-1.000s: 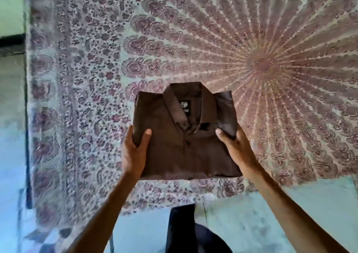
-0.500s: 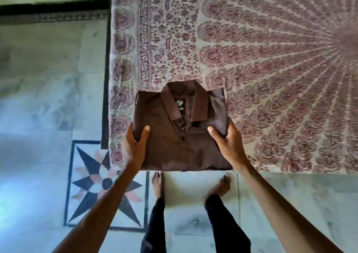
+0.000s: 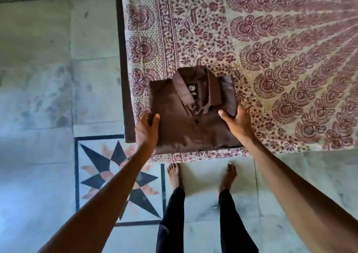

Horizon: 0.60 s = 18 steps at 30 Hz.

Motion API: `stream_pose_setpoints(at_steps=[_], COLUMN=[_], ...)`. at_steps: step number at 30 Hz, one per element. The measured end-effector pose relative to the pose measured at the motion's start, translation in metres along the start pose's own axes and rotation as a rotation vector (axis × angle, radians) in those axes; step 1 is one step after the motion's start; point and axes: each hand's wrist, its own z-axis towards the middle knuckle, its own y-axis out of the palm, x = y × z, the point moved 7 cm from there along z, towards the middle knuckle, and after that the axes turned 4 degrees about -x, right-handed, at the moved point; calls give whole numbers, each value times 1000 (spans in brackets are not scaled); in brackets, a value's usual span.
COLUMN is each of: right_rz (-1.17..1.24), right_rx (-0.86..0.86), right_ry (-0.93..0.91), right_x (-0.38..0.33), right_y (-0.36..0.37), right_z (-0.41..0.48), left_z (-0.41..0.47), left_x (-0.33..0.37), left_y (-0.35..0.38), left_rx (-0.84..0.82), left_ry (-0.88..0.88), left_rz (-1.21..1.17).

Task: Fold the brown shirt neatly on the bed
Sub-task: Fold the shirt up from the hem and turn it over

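The folded brown shirt [image 3: 184, 128] is at the near corner of the bed [image 3: 271, 59], collar on the far side. The left hand [image 3: 147, 130] grips its left edge and the right hand [image 3: 237, 125] its right edge, thumbs on top. It may be slightly lifted. Bare feet [image 3: 173, 175] stand on the floor [image 3: 38, 97] beside a star inlay [image 3: 108, 175].

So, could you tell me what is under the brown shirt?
Patterned bedspread shows round the shirt. The left hand and right hand grip its sides, fingers hidden beneath.
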Motion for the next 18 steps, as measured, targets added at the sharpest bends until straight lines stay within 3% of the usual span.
stream_pose_setpoints(at_steps=[10, 12, 15, 18], right_rz=[-131, -264, -602, -813], right_rx=[-19, 59, 217, 5], right_ry=[132, 47, -233, -414], right_x=[5, -8, -44, -53], right_y=[11, 6, -3, 19], right_z=[-12, -15, -17, 7], left_z=[-9, -12, -19, -10], left_x=[-25, -21, 15, 54], left_y=[-3, -6, -12, 18], left_rx=[30, 104, 270, 158], left_ry=[-76, -81, 146, 502], left_rz=[41, 71, 320, 511])
